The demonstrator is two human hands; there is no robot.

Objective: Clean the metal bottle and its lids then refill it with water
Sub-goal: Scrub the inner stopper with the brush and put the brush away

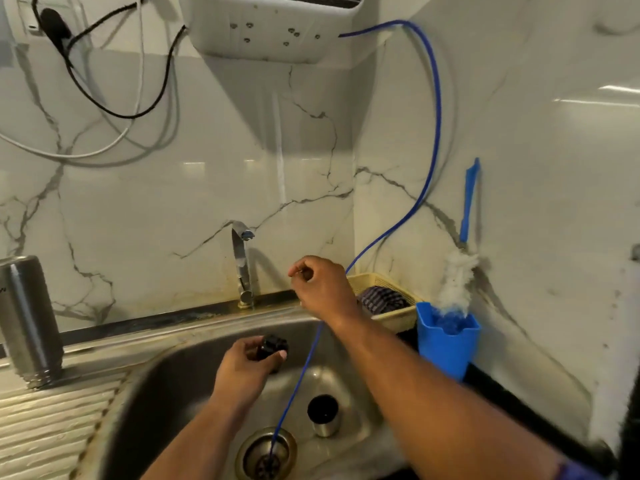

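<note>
Wall (173, 174): marble tile, wrapping the back and right corner. Purifier (270, 26) is mounted top centre, with cables (114, 112) looping off to its left.

Sink (166, 375): steel basin directly below you, ribbed drainboard (52, 431) on its left.

Bottle (29, 317): metal, standing on the sink ledge at the far left, threaded end down. It's well apart from both your hands.

Hose (434, 109): blue, runs from the purifier down the corner, passes behind your right wrist and ends in the drain (265, 457).

Holder (446, 344): blue, at the sink's right edge, with the brush (457, 282) standing in it, white head low and blue handle leaning on the wall.

Basket (377, 280): yellow, in the back corner between the tap and the holder, with a dark striped cloth (381, 301) inside.

Tap (242, 265): on the back ledge, no water visible at the spout.

Right hand (322, 285): raised just right of the tap, fingers curled in, thumb against index. Nothing visible in it.

Left hand (242, 370): over the basin, fingers wrapped around the black lid (272, 346), which it holds clear of the sink floor.

Cup lid (323, 415): steel with a dark inside, sitting on the basin floor just right of the hose, near the drain. Neither hand touches it.
</note>
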